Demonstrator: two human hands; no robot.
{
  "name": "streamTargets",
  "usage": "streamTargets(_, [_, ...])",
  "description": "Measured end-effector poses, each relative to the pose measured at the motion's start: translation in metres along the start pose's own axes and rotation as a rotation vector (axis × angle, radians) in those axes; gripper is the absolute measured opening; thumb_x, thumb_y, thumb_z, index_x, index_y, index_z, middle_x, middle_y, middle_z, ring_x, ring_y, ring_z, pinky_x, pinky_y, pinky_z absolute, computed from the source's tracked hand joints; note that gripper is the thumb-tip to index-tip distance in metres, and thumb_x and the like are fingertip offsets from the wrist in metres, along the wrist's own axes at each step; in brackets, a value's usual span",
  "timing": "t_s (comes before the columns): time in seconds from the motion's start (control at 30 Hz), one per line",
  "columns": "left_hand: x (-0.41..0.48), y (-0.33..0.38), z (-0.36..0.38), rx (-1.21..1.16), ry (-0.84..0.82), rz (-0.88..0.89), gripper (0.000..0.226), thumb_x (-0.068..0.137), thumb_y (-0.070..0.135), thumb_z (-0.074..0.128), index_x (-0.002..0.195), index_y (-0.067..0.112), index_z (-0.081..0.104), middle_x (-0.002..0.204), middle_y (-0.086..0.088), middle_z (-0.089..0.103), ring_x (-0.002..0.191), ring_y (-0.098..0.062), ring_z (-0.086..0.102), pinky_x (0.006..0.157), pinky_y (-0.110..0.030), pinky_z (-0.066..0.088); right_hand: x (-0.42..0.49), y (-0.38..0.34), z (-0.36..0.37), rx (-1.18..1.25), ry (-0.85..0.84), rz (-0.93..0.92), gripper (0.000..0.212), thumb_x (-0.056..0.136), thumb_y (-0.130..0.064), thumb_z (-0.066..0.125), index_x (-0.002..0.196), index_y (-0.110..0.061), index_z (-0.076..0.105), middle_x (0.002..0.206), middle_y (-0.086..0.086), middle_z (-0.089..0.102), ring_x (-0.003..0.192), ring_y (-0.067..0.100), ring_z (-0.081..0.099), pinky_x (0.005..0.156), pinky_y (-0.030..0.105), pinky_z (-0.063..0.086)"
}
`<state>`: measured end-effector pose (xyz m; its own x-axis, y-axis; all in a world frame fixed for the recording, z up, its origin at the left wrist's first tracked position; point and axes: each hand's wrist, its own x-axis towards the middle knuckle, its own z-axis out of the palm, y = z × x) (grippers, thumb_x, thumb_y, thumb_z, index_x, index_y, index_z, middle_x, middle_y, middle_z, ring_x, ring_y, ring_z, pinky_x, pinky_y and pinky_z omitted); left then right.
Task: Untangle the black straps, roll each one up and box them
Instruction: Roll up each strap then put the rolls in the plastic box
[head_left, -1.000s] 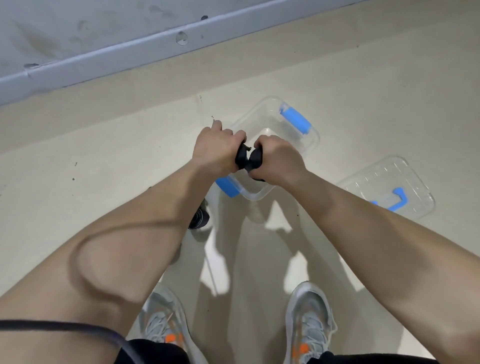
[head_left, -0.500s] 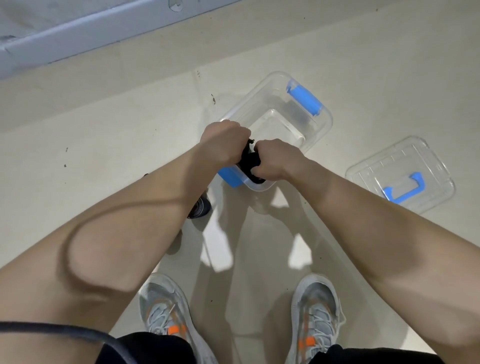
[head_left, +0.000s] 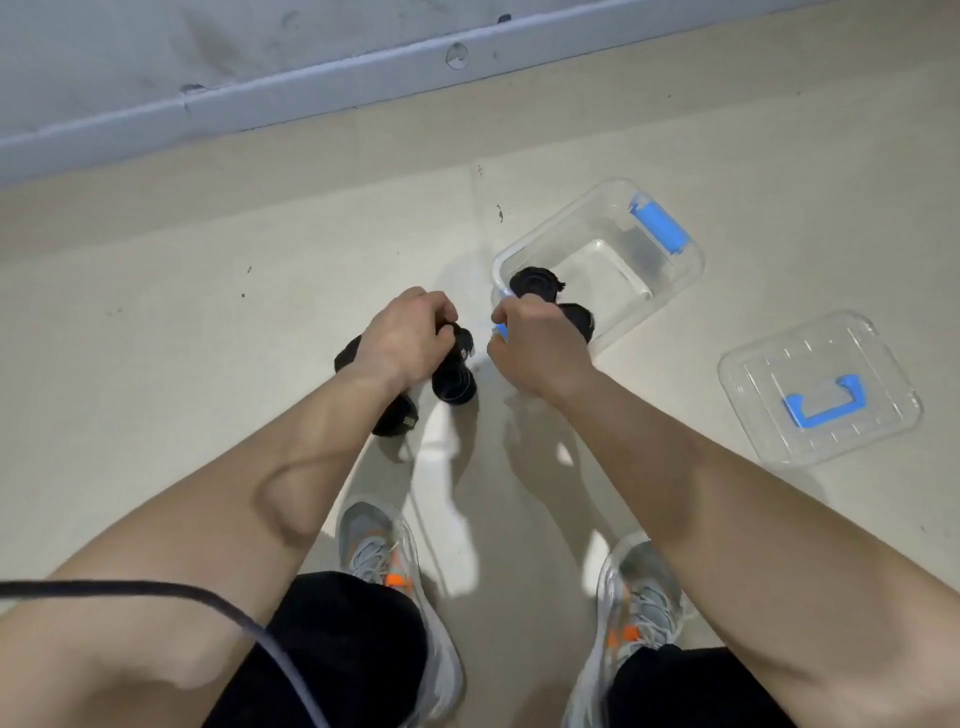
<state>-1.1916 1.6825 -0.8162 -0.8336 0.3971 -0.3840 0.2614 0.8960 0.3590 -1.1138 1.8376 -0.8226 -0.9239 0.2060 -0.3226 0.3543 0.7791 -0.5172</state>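
Observation:
Two rolled black straps (head_left: 535, 283) lie in the near left corner of the clear plastic box (head_left: 563, 217). My right hand (head_left: 535, 348) hovers over that corner with fingers curled down by the rim; what it holds, if anything, is hidden. Left of the box, three more rolled straps sit on the floor. My left hand (head_left: 408, 340) grips the top of the middle roll (head_left: 454, 384). One roll (head_left: 347, 358) pokes out left of that hand, and another (head_left: 395, 418) lies under my wrist.
The box's clear lid (head_left: 821, 384) with a blue handle lies on the floor to the right. A blue latch (head_left: 660, 228) marks the box's far end. My two grey shoes (head_left: 379, 551) stand below. A grey wall base (head_left: 311, 88) runs behind. A dark cable (head_left: 156, 592) crosses my left arm.
Both hands were together over the box, holding rolled strap. Now two rolls lie inside it, and my left hand has moved left onto the rolls on the floor.

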Motion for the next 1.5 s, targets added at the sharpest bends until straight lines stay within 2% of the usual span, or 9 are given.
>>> streamTargets(0.1, [-0.031,-0.032,0.008,0.002,0.006,-0.198,0.030,0.091,0.031,0.057,0.120,0.023,0.057,0.124,-0.003,0.055,0.113,-0.029,0.056,0.091,-0.039,0.049,-0.011,-0.016,0.022,0.028,-0.112,-0.029,0.036,0.095,-0.022,0.054,0.131,-0.016,0.056,0.127,0.007,0.054,0.116,0.028,0.055,0.088,0.040,0.050])
streamTargets(0.27, [-0.063,-0.066,0.047,-0.119,0.009,-0.523,0.067,0.076,0.038,0.076,0.127,0.013,0.038,0.126,-0.009,0.043,0.115,-0.036,0.049,0.079,-0.040,0.041,-0.014,-0.026,0.057,0.000,-0.196,0.027,0.049,0.091,-0.026,0.062,0.136,-0.016,0.048,0.131,0.009,0.044,0.113,0.029,0.055,0.084,0.036,0.046])
streamTargets(0.47, [-0.061,-0.077,0.078,-0.267,0.015,-0.603,0.080,0.077,0.045,0.082,0.130,0.012,0.033,0.128,-0.008,0.046,0.113,-0.036,0.057,0.090,-0.049,0.052,-0.001,-0.029,0.095,0.044,-0.139,0.131,0.051,0.083,-0.034,0.075,0.121,-0.014,0.048,0.124,0.007,0.044,0.104,0.029,0.057,0.086,0.041,0.052])
streamTargets(0.77, [-0.065,-0.071,0.064,-0.005,0.032,-0.387,0.053,0.080,0.041,0.066,0.117,0.017,0.037,0.110,-0.003,0.053,0.090,-0.032,0.064,0.067,-0.038,0.046,0.005,-0.037,0.097,0.086,-0.068,0.129,0.049,0.073,-0.025,0.074,0.111,-0.012,0.046,0.111,0.007,0.052,0.092,0.029,0.057,0.069,0.034,0.041])
streamTargets(0.97, [-0.078,-0.032,0.026,-0.093,0.214,-0.150,0.050,0.079,0.044,0.067,0.119,0.025,0.043,0.109,0.008,0.059,0.092,-0.021,0.063,0.074,-0.040,0.053,-0.016,-0.032,0.032,0.255,0.033,0.085,0.054,0.072,-0.031,0.075,0.118,-0.023,0.049,0.113,-0.002,0.049,0.091,0.019,0.056,0.073,0.032,0.041])
streamTargets(1.1, [-0.062,0.008,-0.003,-0.139,0.379,-0.019,0.070,0.080,0.039,0.072,0.141,0.021,0.043,0.131,0.003,0.059,0.108,-0.026,0.062,0.083,-0.040,0.051,-0.017,-0.013,-0.029,0.348,0.197,0.109,0.043,0.072,-0.033,0.073,0.112,-0.027,0.056,0.111,-0.004,0.050,0.093,0.012,0.056,0.081,0.029,0.045])
streamTargets(1.27, [-0.008,0.059,-0.026,-0.083,0.266,0.106,0.068,0.086,0.038,0.069,0.147,0.021,0.043,0.140,-0.003,0.051,0.118,-0.028,0.058,0.094,-0.038,0.045,-0.005,0.031,-0.079,0.308,0.378,0.168,0.042,0.075,-0.027,0.074,0.115,-0.021,0.062,0.116,0.004,0.054,0.098,0.018,0.058,0.088,0.030,0.048])
streamTargets(1.37, [0.029,0.090,-0.027,-0.096,0.222,0.170,0.066,0.083,0.035,0.072,0.143,0.024,0.048,0.139,0.001,0.055,0.124,-0.027,0.053,0.095,-0.039,0.047,0.007,0.063,-0.091,0.259,0.379,0.219,0.041,0.078,-0.025,0.073,0.118,-0.021,0.065,0.121,0.005,0.054,0.105,0.019,0.058,0.088,0.026,0.043])
streamTargets(1.5, [0.079,0.120,-0.011,0.077,0.138,0.234,0.060,0.082,0.032,0.074,0.138,0.025,0.053,0.128,0.000,0.060,0.123,-0.028,0.046,0.087,-0.041,0.048,0.026,0.099,-0.089,0.167,0.317,0.230,0.035,0.080,-0.025,0.067,0.115,-0.022,0.067,0.121,0.005,0.055,0.109,0.027,0.057,0.091,0.037,0.049])
